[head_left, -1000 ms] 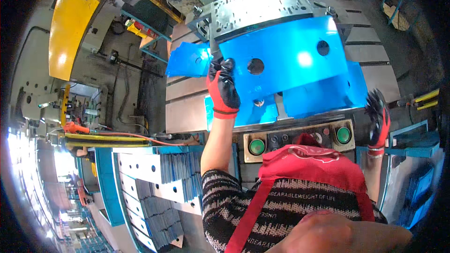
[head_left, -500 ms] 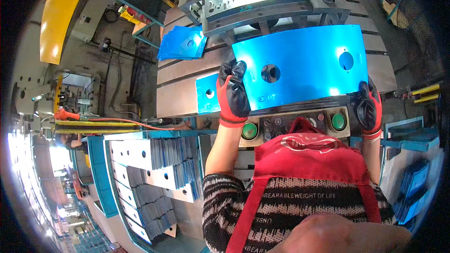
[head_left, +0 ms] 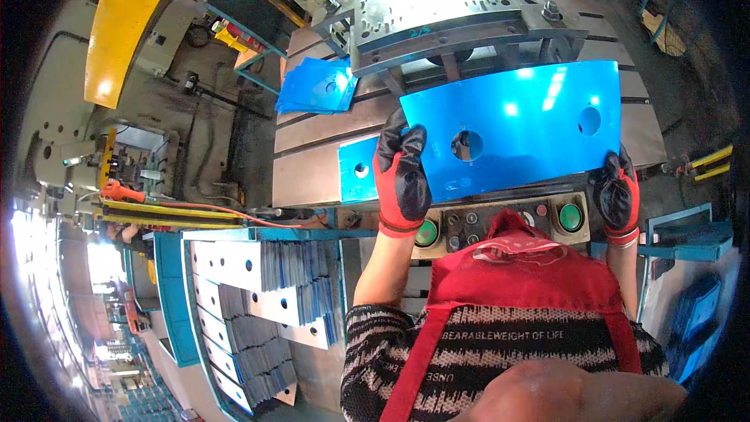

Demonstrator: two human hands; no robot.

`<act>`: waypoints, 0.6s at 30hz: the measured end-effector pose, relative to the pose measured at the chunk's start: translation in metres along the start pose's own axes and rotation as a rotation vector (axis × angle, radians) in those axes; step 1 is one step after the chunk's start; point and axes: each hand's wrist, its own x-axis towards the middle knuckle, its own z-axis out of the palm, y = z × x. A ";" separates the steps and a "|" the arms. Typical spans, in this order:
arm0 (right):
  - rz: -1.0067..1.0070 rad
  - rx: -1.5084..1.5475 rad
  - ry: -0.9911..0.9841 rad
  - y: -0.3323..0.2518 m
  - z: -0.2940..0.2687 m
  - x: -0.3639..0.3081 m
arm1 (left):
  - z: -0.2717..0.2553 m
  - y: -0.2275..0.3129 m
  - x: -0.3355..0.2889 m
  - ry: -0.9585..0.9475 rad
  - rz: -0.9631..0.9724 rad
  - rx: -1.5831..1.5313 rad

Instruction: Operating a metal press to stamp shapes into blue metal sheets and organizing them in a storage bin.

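Between my two gloved hands is a blue sheet metal panel (head_left: 523, 129) with two round holes, tilted above the near part of the machine bed. My left hand (head_left: 404, 180), in a red and black glove, grips its left edge with the thumb on the face. At the lower right corner, my right hand (head_left: 617, 191) is closed on the panel's edge. Beyond the panel stands the metal die block (head_left: 433, 4), its bright top pierced with many small holes. A smaller blue plate (head_left: 353, 164) with a hole lies beside my left hand.
Several blue sheets (head_left: 308, 87) are fanned out on the slotted bed (head_left: 305, 177). A control box with green buttons (head_left: 571, 217) sits close in front of me. Stacked plates (head_left: 226, 258) fill a blue-framed rack at left; another blue rack (head_left: 687, 242) stands at right.
The panel's far edge has tipped, and its reflections have shifted. In the picture, the panel, both hands and the surroundings sit slightly lower and further right. Both hands keep their hold.
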 end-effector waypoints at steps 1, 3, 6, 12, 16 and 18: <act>-0.001 0.004 -0.003 0.001 0.000 -0.001 | -0.001 -0.001 0.000 -0.015 -0.020 -0.029; -0.150 -0.198 0.022 0.003 0.001 -0.002 | 0.001 -0.002 0.000 -0.012 -0.007 0.005; -0.072 -0.122 -0.016 0.003 -0.006 0.003 | 0.005 0.001 0.000 -0.037 0.044 0.099; -0.117 -0.165 -0.051 0.001 -0.008 0.004 | 0.008 0.002 -0.002 -0.021 0.022 0.090; -0.077 -0.039 -0.006 0.004 -0.008 0.005 | 0.011 0.002 -0.004 -0.001 -0.005 0.104; -0.033 0.039 -0.048 0.004 -0.013 0.006 | 0.011 0.002 -0.006 0.011 -0.020 0.096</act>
